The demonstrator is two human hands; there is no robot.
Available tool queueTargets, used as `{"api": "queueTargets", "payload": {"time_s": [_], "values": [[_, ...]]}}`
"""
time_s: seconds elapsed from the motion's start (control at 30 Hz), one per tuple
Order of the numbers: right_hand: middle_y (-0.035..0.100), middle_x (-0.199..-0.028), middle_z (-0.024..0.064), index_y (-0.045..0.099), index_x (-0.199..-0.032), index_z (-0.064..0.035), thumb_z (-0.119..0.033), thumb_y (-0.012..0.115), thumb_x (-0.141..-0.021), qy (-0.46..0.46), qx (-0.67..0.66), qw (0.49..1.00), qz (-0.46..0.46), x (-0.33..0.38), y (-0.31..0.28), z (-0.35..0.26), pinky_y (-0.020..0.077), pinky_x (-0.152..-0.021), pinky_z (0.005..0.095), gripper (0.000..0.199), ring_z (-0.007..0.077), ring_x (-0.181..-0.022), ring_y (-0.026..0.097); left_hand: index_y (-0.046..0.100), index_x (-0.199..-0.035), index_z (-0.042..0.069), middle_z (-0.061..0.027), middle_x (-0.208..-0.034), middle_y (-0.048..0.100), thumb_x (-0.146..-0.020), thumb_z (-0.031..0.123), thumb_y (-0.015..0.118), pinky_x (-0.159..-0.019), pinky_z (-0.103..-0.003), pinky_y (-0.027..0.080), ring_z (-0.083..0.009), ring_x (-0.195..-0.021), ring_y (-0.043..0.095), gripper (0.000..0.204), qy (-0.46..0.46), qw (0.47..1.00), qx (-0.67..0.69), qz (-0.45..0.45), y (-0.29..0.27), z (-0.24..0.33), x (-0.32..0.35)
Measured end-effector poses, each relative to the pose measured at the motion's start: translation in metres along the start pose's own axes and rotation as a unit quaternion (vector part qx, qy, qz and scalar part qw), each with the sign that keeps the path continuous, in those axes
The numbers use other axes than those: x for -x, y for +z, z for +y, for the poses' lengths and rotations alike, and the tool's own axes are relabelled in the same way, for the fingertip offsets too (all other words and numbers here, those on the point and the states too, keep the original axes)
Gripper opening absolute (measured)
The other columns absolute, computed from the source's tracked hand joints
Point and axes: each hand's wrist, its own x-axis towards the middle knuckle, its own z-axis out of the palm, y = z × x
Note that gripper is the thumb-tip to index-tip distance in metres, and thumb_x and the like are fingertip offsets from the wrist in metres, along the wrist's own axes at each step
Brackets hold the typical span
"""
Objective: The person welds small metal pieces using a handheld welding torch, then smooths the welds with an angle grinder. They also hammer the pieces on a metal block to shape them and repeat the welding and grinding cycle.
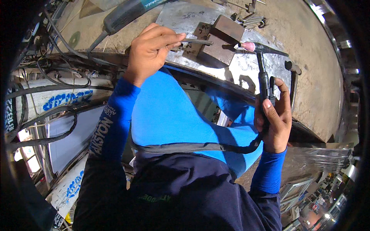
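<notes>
My left hand (149,50) pinches a thin flat metal strip (197,41) between thumb and fingers. The strip's far end reaches the brown metal blocks. One block (228,29) lies against another block (216,51), both on a shiny metal plate (185,14) with handwriting. My right hand (275,119) is wrapped round the handle of a TIG welding torch (264,79). Its pink ceramic cup (249,46) points left at the blocks, close to their right side. I cannot tell whether the cup touches them. A black sleeved torch cable (189,147) runs left across my lap.
A power tool with a dark body (129,16) lies on the workbench (320,84) at far left. Small metal pieces (254,20) sit behind the blocks. A short metal tube (295,68) is at the plate's right. Cables hang by a gas cylinder (69,98) on the left.
</notes>
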Motion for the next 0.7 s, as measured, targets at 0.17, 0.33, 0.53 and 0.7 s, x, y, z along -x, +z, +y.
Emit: {"api": "queueTargets", "payload": {"time_s": [0.17,0.33,0.53,0.7], "values": [[0.058,-0.136,0.0172,0.038,-0.156,-0.0015,0.002,0.072,-0.099,-0.195,0.22,0.95,0.105,0.004,0.007,0.022,0.0523,-0.083,0.0283,0.066,0.0177,-0.099,0.063,0.085,-0.113,0.006,-0.0099,-0.099,0.077,-0.086,-0.009,0.079,-0.082,-0.032,0.057,-0.0223,-0.092,0.069,0.031,-0.021,0.999,0.022,-0.021,-0.003,0.002,-0.005],[0.051,-0.15,0.019,0.035,-0.156,0.0024,0.012,0.068,-0.097,-0.338,0.274,0.894,0.106,0.006,0.019,0.037,0.0514,-0.1,0.0316,0.068,0.022,-0.118,0.062,0.084,-0.108,0.002,-0.0111,-0.1,0.078,-0.087,-0.009,0.082,-0.083,-0.03,0.056,-0.0208,-0.094,0.072,0.023,-0.046,0.997,0.053,-0.029,-0.007,0.0,-0.006],[0.056,-0.144,0.0194,0.039,-0.155,0.0036,0.009,0.068,-0.098,-0.312,0.255,0.901,0.161,0.019,0.036,0.065,0.0491,-0.109,0.034,0.063,0.0245,-0.125,0.062,0.083,-0.106,0.0,-0.0118,-0.1,0.077,-0.085,-0.01,0.083,-0.084,-0.031,0.056,-0.0215,-0.093,0.071,0.023,-0.034,0.998,0.035,-0.03,-0.003,-0.001,-0.005],[0.055,-0.145,0.0192,0.043,-0.154,0.004,0.008,0.067,-0.099,-0.257,0.142,0.946,0.141,0.024,0.048,0.08,0.0474,-0.111,0.0356,0.06,0.0259,-0.128,0.06,0.082,-0.107,-0.001,-0.0123,-0.101,0.077,-0.086,-0.009,0.083,-0.084,-0.031,0.056,-0.0216,-0.093,0.071,0.022,-0.026,0.998,0.03,-0.04,-0.006,-0.003,-0.006]]}}
